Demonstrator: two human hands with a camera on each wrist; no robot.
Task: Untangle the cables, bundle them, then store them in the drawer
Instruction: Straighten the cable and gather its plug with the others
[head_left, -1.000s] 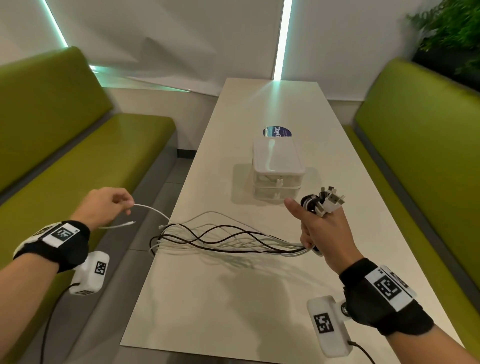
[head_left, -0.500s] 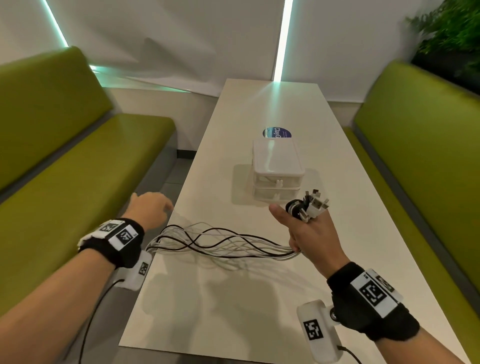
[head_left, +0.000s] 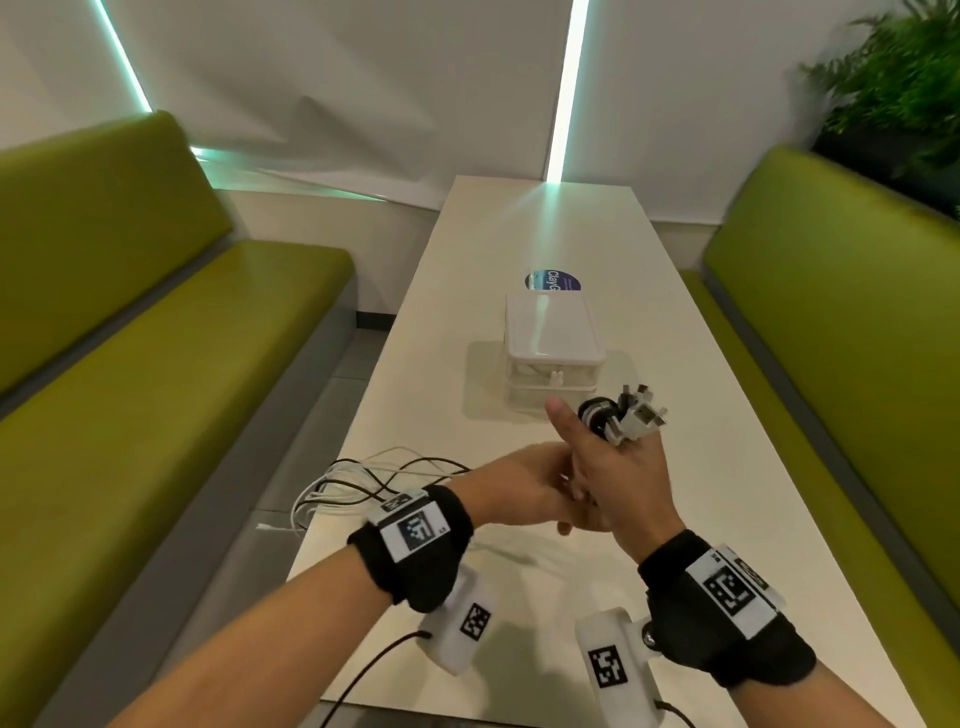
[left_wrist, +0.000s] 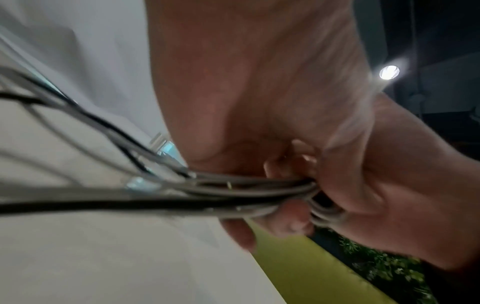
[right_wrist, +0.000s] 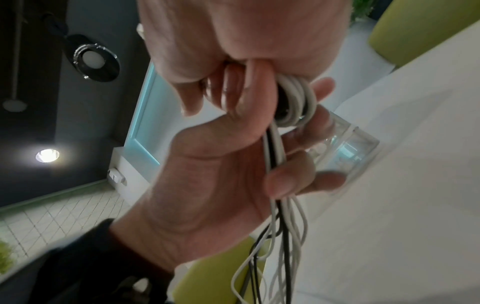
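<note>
At the left edge of the table (head_left: 467, 597) the loose ends of the cables (head_left: 363, 486) fan out in black and white strands, some hanging over the rim toward the floor. Following them rightward, the strands gather into one flat run that passes into the left hand (head_left: 519, 491), whose fingers (left_wrist: 293, 220) are curled round the run, as the left wrist view shows, pinching it just beside the other palm. Next to it, touching, the right hand (head_left: 618, 488) holds the other end of the same cables with thumb raised; its fingers (right_wrist: 298, 179) are curled over the strands, and several turns are already looped round them, with the plugs (head_left: 636, 415) bristling above the knuckles. Farther off, beyond both hands, stands the small white drawer unit (head_left: 553, 353), apparently shut. These cables look light, limp and fairly slick, so they will likely sag, spring out of a loose coil and slide past one another. A sound hold seems to be the gathered run close to the coil, not the stray ends, keeping slight tension while winding.
</note>
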